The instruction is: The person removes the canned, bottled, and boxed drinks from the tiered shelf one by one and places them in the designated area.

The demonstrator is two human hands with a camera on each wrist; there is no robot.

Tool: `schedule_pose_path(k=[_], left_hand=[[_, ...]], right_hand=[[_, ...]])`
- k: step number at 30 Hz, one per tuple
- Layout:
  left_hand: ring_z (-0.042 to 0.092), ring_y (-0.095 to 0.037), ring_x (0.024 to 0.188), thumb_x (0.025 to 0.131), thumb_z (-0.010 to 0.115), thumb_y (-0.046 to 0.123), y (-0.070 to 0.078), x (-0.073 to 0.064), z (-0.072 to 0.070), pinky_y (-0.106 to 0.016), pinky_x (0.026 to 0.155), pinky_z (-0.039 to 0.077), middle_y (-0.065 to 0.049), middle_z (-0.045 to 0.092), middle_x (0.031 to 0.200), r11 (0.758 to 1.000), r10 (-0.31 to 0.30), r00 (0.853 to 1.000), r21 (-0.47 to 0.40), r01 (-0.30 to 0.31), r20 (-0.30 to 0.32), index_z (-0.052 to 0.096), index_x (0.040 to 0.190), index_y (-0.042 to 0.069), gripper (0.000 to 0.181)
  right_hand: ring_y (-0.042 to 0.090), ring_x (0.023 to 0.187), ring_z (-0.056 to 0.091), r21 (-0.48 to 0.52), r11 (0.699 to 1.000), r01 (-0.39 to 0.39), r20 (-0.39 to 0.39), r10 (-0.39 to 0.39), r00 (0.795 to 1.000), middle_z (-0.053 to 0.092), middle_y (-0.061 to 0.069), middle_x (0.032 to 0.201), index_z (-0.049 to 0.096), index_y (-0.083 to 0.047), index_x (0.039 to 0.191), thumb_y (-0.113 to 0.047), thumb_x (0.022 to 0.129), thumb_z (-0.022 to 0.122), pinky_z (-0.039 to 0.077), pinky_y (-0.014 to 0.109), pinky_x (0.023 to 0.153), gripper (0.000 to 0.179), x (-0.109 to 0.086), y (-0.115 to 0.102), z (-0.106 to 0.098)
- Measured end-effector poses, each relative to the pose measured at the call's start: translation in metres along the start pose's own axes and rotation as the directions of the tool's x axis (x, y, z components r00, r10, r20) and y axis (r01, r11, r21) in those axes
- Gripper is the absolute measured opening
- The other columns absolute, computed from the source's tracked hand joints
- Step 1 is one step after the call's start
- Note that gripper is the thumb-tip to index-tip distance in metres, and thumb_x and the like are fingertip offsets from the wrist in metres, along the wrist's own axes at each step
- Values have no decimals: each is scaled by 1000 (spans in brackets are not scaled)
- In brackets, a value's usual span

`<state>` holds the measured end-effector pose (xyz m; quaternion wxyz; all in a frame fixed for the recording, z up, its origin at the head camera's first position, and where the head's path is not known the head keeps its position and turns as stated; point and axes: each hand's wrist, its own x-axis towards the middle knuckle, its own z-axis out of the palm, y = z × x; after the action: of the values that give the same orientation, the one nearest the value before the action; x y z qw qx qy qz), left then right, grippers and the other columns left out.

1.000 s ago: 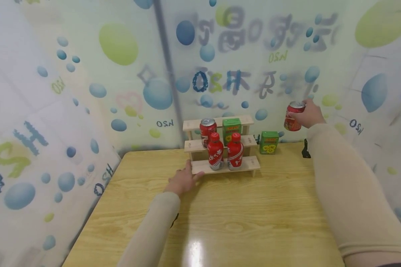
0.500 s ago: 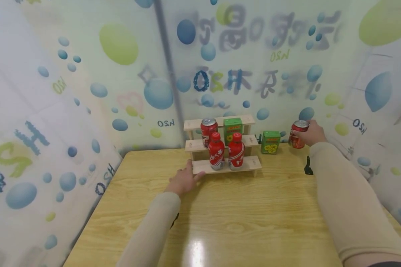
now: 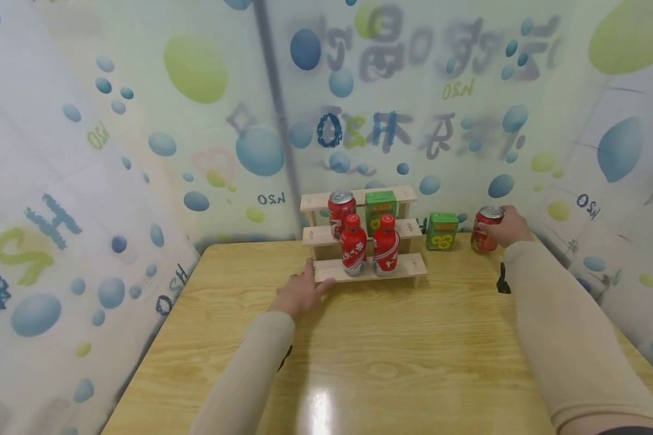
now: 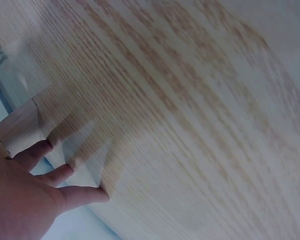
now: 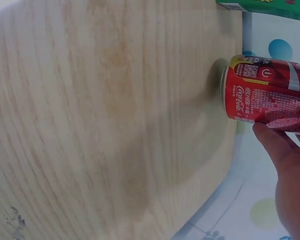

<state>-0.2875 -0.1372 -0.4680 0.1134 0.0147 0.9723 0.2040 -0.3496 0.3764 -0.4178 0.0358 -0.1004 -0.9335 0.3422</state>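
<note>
In the head view, my right hand (image 3: 513,226) grips a red Coca-Cola can (image 3: 484,231) at the back right of the table. The right wrist view shows the can (image 5: 270,92) upright with its base close to the tabletop; whether it touches I cannot tell. My left hand (image 3: 297,292) rests with spread fingers at the left end of a three-tier wooden shelf (image 3: 412,264). Its fingertips (image 4: 101,194) lie by the tabletop in the left wrist view. A red bottle (image 3: 353,246) and another red bottle (image 3: 386,246) stand on the lowest tier.
On the middle tier stand a second red can (image 3: 341,211) and a green carton (image 3: 380,208). Another green carton (image 3: 441,232) stands on the table (image 3: 392,350) between the shelf and the held can. Printed curtains (image 3: 223,151) close in the back and sides.
My right hand has lowered the cola can from in front of the curtain to about table height, a little to the right. The left hand has stayed at the shelf.
</note>
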Motion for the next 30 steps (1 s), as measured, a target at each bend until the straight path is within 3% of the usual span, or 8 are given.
schedule_pose_path(k=[18, 30], left_hand=[[40, -47, 156, 99, 35, 84, 1, -3, -1, -77, 123, 30, -20, 43, 169, 999, -9, 1000, 33, 9, -2, 5, 173, 16, 105], [36, -47, 158, 97, 34, 86, 1, -2, 0, -81, 124, 22, -17, 40, 171, 1000, -8, 1000, 20, 8, -5, 4, 173, 17, 107]], right_hand=[[63, 141, 41, 48, 999, -19, 10, 19, 1000, 34, 50, 154, 8, 17, 162, -38, 105, 58, 41, 72, 117, 93, -8, -1, 7], [63, 139, 42, 39, 999, -12, 21, 11, 1000, 34, 49, 153, 11, 18, 161, -35, 103, 59, 42, 73, 115, 91, -9, -2, 6]])
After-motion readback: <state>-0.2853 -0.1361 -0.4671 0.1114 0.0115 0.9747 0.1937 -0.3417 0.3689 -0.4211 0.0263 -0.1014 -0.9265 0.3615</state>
